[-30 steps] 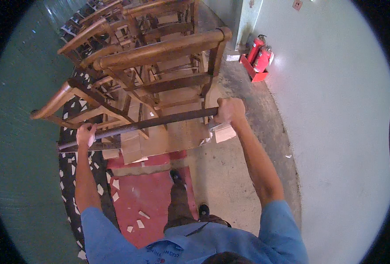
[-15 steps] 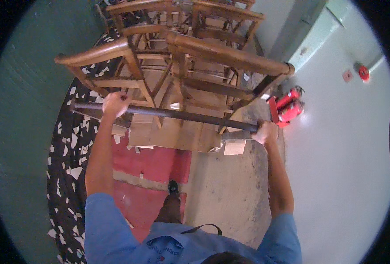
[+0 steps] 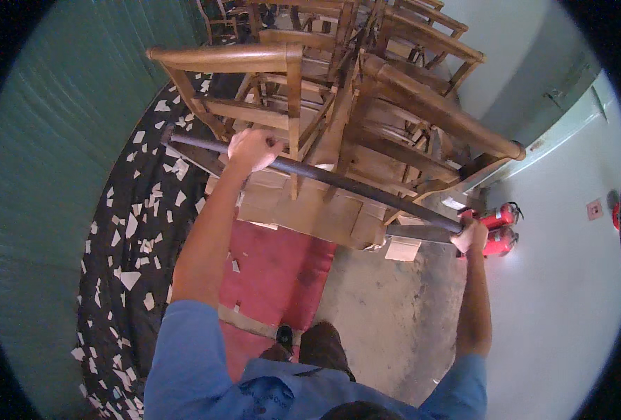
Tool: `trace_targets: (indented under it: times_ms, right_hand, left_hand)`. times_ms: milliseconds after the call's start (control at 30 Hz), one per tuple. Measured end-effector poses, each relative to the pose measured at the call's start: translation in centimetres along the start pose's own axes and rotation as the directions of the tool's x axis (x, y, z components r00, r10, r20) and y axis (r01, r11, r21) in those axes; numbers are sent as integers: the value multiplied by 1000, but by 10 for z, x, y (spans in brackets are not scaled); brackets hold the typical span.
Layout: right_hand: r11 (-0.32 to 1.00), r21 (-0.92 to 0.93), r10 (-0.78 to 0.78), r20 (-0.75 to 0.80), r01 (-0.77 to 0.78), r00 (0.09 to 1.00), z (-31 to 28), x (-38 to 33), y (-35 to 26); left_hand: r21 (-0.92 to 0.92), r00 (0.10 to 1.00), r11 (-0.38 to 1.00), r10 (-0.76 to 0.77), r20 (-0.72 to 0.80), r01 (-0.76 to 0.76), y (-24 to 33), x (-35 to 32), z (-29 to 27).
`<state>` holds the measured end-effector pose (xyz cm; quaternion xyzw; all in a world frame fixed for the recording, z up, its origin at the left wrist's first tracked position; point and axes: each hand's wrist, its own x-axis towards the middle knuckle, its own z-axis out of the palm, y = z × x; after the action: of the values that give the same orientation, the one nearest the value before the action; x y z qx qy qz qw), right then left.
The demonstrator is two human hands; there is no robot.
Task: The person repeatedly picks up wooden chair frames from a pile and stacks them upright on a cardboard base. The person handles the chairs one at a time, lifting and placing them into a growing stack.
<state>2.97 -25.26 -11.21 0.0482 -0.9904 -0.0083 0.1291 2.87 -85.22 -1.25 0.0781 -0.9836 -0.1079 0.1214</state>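
Both my arms reach forward to a long dark metal push bar (image 3: 366, 190) of a loaded cart. My left hand (image 3: 254, 149) wraps around the bar toward its left end, and my right hand (image 3: 470, 236) grips its right end. Just beyond the bar stand wooden chairs, packed close together. The nearest left chair (image 3: 226, 59) and the nearest right chair (image 3: 443, 108) show their curved top rails, with several more behind. Flattened cardboard (image 3: 296, 210) lies beneath the chairs; the cart's base is mostly hidden.
Two red fire extinguishers (image 3: 499, 242) stand by the white wall (image 3: 555, 301), close to my right hand. A green curtain (image 3: 51, 210) hangs on the left, above a dark floor strip strewn with white scraps (image 3: 129, 225). Red matting (image 3: 275, 269) lies on the concrete floor (image 3: 373, 308).
The bar and chairs have advanced along the floor; the bar's right end is now level with the extinguishers. Both hands keep their hold. The view has shifted, so the bar appears farther right.
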Motion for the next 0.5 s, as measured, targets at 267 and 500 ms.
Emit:
trace_targets:
  times_ms: [267,500]
  right_hand:
    - [1000,12,-26,-45,26,999,9,139,-19]
    - [999,-24,44,72,-42,996,16,261,-48]
  left_hand:
    - [-7,998,999,-44,41,44,-11,143,23]
    - [9,1000,1000,-20,5,20,-28,259,35]
